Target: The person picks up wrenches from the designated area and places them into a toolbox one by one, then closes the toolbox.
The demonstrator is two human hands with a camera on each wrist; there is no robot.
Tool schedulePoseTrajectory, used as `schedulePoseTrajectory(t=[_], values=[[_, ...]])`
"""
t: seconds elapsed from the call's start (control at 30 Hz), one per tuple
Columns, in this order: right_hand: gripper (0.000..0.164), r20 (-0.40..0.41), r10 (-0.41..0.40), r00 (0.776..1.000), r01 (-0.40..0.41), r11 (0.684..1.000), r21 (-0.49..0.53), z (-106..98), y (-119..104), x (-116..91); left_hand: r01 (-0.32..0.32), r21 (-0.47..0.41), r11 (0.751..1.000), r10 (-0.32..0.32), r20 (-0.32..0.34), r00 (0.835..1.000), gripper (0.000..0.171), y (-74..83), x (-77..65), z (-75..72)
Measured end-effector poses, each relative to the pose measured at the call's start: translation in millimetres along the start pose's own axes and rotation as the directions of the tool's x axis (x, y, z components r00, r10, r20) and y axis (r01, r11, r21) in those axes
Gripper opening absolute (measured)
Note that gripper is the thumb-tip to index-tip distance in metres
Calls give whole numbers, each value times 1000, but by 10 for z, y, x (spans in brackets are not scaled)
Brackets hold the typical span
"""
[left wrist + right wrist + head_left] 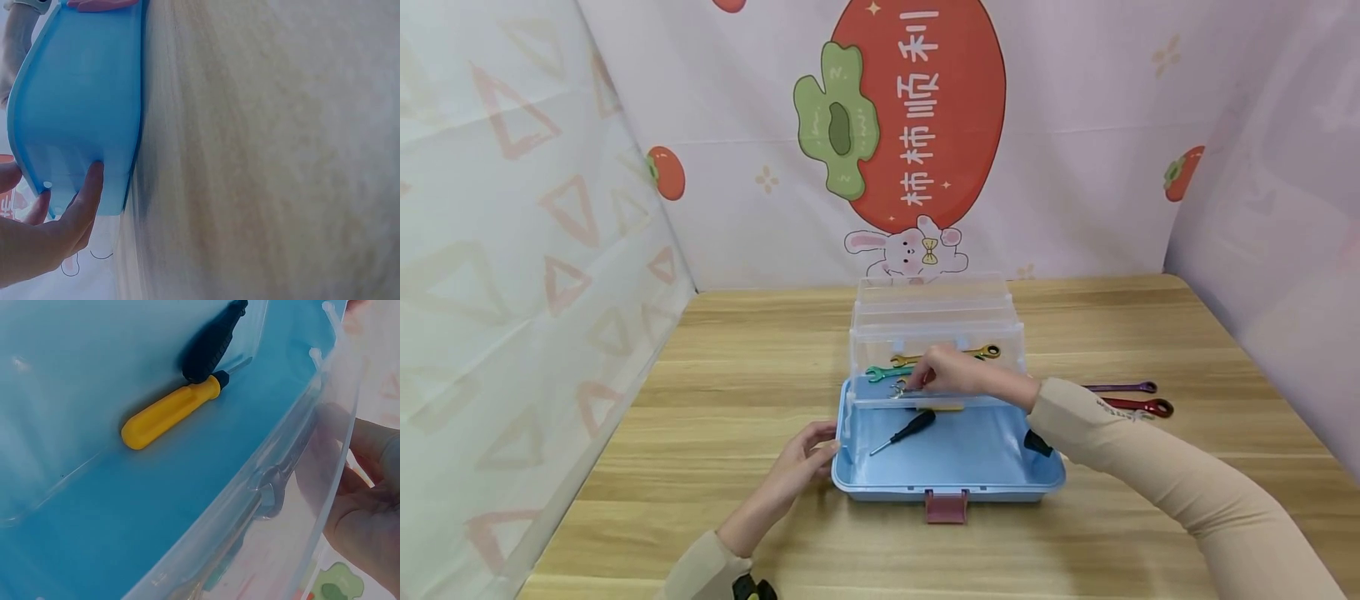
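Note:
A blue toolbox (951, 492) stands on the table with its clear lid and tray (936, 333) raised at the back. My left hand (801, 458) rests against the box's left side, fingertips (94, 178) on the outer wall. My right hand (951, 371) is at the clear tray, its fingers pinching a silver wrench (898, 388). The right wrist view shows that wrench (272, 494) through the plastic. A gold wrench (988, 352) and a green wrench (880, 373) lie beside it. Inside the box are a black-handled screwdriver (913, 425) and a yellow-handled screwdriver (169, 415).
Right of the box, a purple wrench (1142, 387) and a red wrench (1157, 407) lie on the wooden table (737, 367), partly behind my right sleeve. A pink latch (946, 507) hangs at the box's front. Printed cloth (1075, 167) encloses the table's back and sides.

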State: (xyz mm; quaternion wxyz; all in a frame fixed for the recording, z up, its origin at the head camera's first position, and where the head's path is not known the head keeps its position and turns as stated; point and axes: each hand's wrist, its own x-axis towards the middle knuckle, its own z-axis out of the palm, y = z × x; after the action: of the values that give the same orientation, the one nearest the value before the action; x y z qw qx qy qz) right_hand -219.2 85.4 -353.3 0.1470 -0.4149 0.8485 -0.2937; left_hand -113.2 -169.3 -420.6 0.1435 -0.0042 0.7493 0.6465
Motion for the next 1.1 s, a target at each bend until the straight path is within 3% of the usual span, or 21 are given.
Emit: schedulePoseTrajectory(t=[0.4, 0.77, 1.1], values=[[18, -77, -10, 997, -4, 984, -176, 71, -79, -27, 0, 17, 1000, 0, -3, 1000, 43, 3, -8, 0], [17, -80, 23, 997, -37, 983, -182, 86, -89, -27, -2, 21, 1000, 2, -2, 1000, 43, 1, -9, -4], [16, -95, 18, 995, -27, 996, -88, 12, -68, -97, -6, 23, 1000, 6, 4, 1000, 43, 13, -10, 0]])
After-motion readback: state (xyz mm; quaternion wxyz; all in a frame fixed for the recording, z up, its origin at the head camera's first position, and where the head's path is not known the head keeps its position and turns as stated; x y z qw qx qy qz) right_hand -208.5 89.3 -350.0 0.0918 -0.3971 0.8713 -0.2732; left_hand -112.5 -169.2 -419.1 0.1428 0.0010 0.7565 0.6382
